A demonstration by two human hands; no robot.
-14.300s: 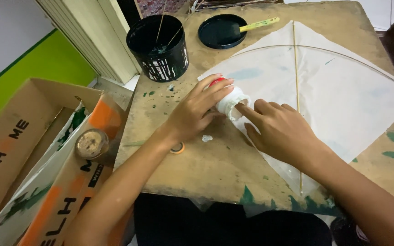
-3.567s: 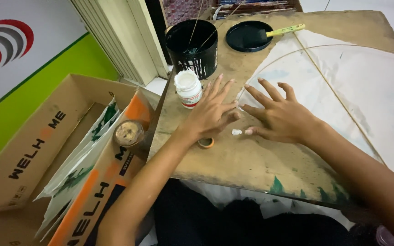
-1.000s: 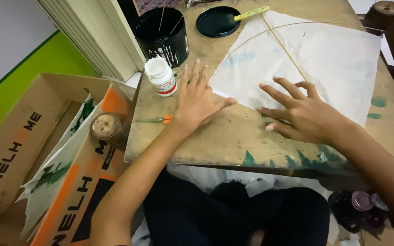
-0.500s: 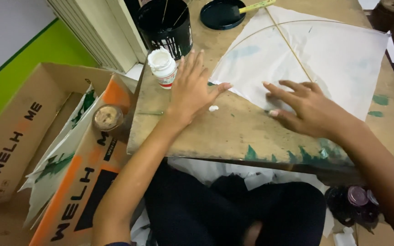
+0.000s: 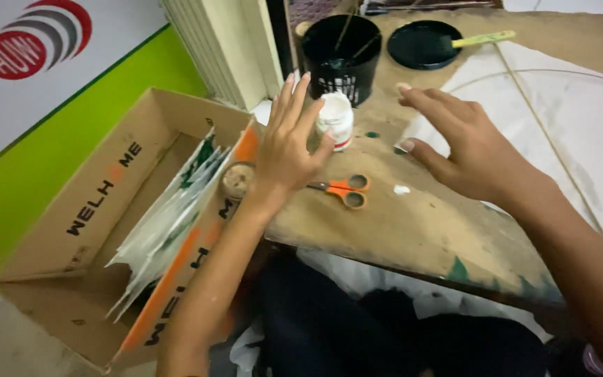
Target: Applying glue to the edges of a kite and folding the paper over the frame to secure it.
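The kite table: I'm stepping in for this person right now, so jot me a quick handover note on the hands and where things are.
Left hand: open, empty, fingers spread, raised beside the white glue bottle.
Right hand: open, empty, hovering over the edge of the white paper kite.
Orange scissors lie on the table between the hands.
Black bucket and its lid stand at the far edge.
Done: kite sticks lie on the paper.
Left: cannot tell from this view.

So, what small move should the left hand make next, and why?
Probably close on the white bottle. The left hand is open, its fingers spread right beside the bottle and holding nothing. The orange scissors lie on the table below, but the palm faces the bottle.
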